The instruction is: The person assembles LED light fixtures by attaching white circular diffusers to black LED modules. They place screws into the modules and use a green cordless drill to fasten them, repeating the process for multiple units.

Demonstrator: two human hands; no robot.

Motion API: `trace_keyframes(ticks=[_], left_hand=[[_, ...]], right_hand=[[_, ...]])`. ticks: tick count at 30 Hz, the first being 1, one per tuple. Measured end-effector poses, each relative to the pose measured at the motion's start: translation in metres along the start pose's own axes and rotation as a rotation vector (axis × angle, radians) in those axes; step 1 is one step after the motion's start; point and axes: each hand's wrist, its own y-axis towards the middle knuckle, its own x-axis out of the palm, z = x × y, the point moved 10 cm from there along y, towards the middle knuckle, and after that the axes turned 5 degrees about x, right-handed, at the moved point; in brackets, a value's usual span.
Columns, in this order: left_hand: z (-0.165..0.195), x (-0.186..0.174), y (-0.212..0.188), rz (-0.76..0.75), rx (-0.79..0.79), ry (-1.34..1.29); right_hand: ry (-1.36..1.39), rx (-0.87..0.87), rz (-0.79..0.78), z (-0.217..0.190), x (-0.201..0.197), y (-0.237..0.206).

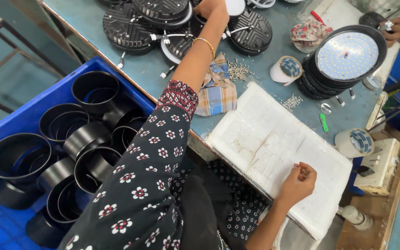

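From the head camera, the left hand (pixel 211 8) reaches far across the table (pixel 93 21) onto the black round lamp housings (pixel 163 18); its grip cannot be told. The right hand (pixel 298 183), fingers curled loosely, rests on the white foam slab (pixel 265 134), holding nothing visible.

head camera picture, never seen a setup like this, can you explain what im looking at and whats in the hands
There is no machine here: the one picture comes from a camera worn on a person's head, looking down at their own two arms.

The left hand reaches far across the blue-green table to a pile of black ribbed round housings with white cables; whether it has a grip on anything is hidden. The right hand rests on a white foam slab, fingers pinched, perhaps on something tiny.

Also on the table are a checked cloth, heaps of small screws, tape rolls and a round light panel on a black stack. A blue crate of black rings stands on the left. Another person's hand shows top right.
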Motion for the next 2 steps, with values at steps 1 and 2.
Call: trace_keyframes(ticks=[1,2], left_hand=[[-0.0002,-0.0029,-0.0053,0.009,0.010,0.026],[-0.0021,-0.0078,-0.0101,0.011,0.010,0.025]], right_hand=[[0.019,-0.003,0.000,0.0027,-0.0019,0.0003],[0.037,-0.004,0.001,0.0057,-0.0052,-0.0001]])
